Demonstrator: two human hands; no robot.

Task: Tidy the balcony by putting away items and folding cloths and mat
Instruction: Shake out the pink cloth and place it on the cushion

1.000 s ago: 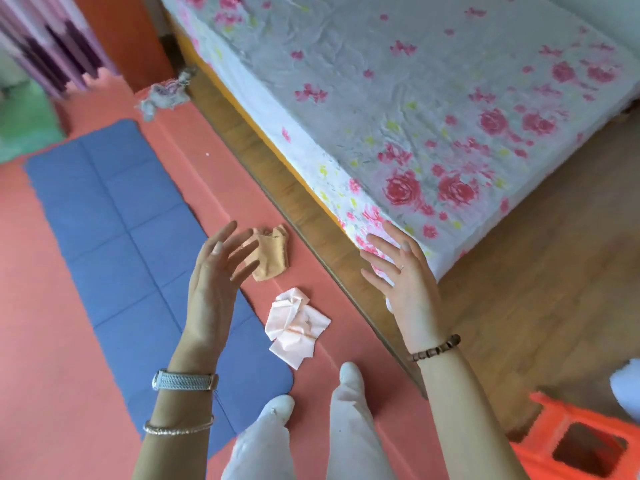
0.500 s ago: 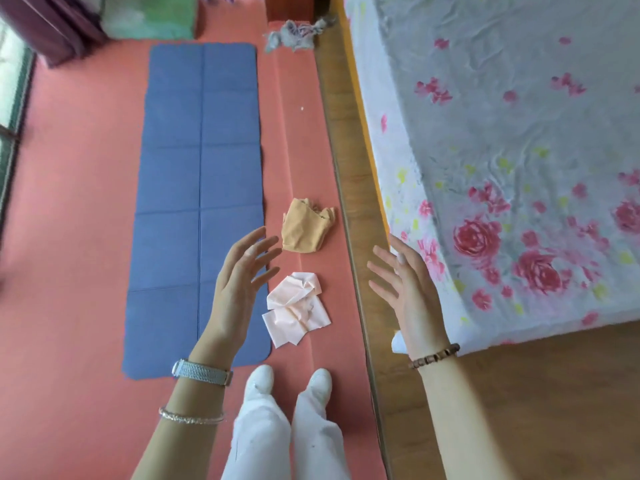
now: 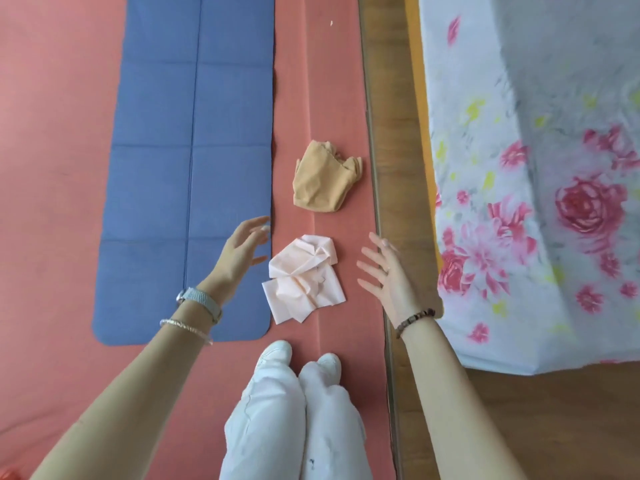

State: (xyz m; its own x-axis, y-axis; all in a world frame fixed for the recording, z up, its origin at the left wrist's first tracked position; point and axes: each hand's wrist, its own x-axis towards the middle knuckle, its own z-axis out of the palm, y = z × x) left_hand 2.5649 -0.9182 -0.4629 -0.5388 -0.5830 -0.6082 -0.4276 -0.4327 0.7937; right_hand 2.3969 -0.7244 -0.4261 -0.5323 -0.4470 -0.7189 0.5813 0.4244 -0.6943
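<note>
A crumpled pale pink cloth point(image 3: 302, 278) lies on the red floor just ahead of my feet. Beyond it sits a crumpled tan cloth point(image 3: 322, 178). A blue mat point(image 3: 188, 143) lies unrolled flat to the left of both cloths. My left hand point(image 3: 242, 252) hovers with loosely spread fingers over the mat's right edge, just left of the pink cloth. My right hand point(image 3: 388, 275) hovers with straight spread fingers to the right of the pink cloth. Neither hand holds anything.
A bed with a rose-patterned sheet point(image 3: 540, 188) fills the right side, standing on a wooden floor strip point(image 3: 394, 168). A metal threshold rail point(image 3: 375, 188) separates the red floor point(image 3: 52, 168) from the wood. My white-trousered legs and shoes point(image 3: 298, 393) stand below the cloths.
The view has tilted down and closer to the floor. Both hands have lowered toward the pink cloth, one on each side. The cloths and mat have not moved.
</note>
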